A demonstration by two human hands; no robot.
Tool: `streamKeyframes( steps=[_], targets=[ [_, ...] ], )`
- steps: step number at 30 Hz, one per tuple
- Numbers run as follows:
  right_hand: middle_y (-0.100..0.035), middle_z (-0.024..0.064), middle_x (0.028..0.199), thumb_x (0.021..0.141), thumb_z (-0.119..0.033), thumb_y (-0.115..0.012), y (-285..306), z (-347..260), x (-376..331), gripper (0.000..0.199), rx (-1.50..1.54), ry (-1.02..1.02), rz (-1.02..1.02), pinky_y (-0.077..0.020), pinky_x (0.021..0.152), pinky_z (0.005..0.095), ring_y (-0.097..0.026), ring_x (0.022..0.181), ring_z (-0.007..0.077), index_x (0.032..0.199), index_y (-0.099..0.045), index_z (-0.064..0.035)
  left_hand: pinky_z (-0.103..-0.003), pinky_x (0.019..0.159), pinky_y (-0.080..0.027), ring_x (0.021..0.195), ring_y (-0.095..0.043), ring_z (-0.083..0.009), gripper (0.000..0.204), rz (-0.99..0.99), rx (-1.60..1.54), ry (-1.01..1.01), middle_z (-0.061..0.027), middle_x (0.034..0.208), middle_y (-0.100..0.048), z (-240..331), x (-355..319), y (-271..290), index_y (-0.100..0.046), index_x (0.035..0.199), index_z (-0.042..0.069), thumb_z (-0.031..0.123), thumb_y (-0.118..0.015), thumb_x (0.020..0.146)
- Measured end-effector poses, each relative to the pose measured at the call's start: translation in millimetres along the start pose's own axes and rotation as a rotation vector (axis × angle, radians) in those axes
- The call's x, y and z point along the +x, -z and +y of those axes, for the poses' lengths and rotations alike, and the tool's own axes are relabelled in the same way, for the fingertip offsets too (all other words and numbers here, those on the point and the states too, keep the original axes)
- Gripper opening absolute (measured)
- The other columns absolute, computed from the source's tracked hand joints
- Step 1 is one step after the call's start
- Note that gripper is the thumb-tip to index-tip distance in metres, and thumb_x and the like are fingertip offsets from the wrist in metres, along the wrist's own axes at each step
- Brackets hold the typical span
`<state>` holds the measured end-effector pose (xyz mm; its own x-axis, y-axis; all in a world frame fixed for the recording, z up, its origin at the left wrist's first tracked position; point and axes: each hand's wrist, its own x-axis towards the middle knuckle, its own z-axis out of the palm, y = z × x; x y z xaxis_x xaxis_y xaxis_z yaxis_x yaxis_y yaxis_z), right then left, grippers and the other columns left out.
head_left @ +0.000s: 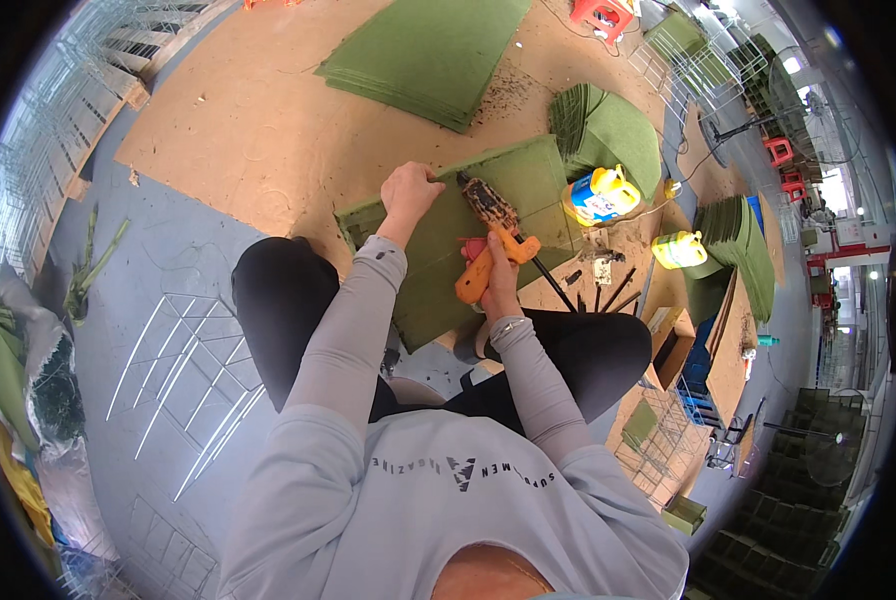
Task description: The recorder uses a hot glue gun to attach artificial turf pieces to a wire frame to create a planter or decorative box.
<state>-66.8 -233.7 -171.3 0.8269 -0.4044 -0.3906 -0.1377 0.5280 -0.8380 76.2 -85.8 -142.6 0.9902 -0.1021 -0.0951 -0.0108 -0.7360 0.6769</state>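
Note:
My right hand (501,282) is wrapped round the handle of an orange hot glue gun (475,277). Its front end is crusted dark brown, and the nozzle points away from me. A black glue stick (554,284) sticks out of its back. Below the gun, a green felt-like panel (433,285) lies across my lap between my knees, with a raised edge along its far side. My left hand (409,198) is closed at that far edge, left of the nozzle; whatever its fingers pinch is hidden.
Stacked green sheets (428,50) lie ahead on brown board (238,140), with curved green sheets (608,130) to the right. Two yellow bottles (601,195) and loose black sticks (623,288) are at my right. A wire frame (183,370) lies on the grey floor at left.

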Motion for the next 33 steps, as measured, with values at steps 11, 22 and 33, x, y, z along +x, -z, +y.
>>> streamKeyframes(
  steps=[11,22,33],
  targets=[
    [-0.068,0.0055,0.086,0.091,-0.028,-0.069,0,6,10,0.030,-0.035,-0.009,0.033,-0.0540,0.058,0.0298,-0.069,0.072,0.0210,0.110,-0.057,-0.0088,-0.040,0.080,-0.053,0.094,-0.068,-0.0280,0.030,0.022,0.011,-0.021,-0.0102,0.095,-0.073,-1,3,-5,-0.077,0.095,0.016,0.036,-0.077,0.072],
    [-0.067,0.0055,0.084,0.091,-0.029,-0.069,-10,-1,14,0.030,0.011,0.019,-0.005,-0.0527,0.056,0.0311,-0.069,0.071,0.0213,0.110,-0.058,-0.0086,-0.040,0.079,-0.053,0.093,-0.068,-0.0281,0.030,-0.020,-0.026,0.008,-0.0111,0.095,-0.073,4,2,-1,-0.077,0.095,0.015,0.035,-0.077,0.072],
    [-0.069,0.0067,0.082,0.092,-0.032,-0.066,7,-71,23,0.027,0.026,0.094,0.023,-0.0525,0.056,0.0307,-0.068,0.066,0.0194,0.106,-0.061,-0.0095,-0.041,0.079,-0.053,0.094,-0.067,-0.0296,0.029,0.066,0.025,-0.044,-0.0102,0.096,-0.072,-19,23,-4,-0.076,0.096,0.015,0.033,-0.073,0.074]
  ],
)
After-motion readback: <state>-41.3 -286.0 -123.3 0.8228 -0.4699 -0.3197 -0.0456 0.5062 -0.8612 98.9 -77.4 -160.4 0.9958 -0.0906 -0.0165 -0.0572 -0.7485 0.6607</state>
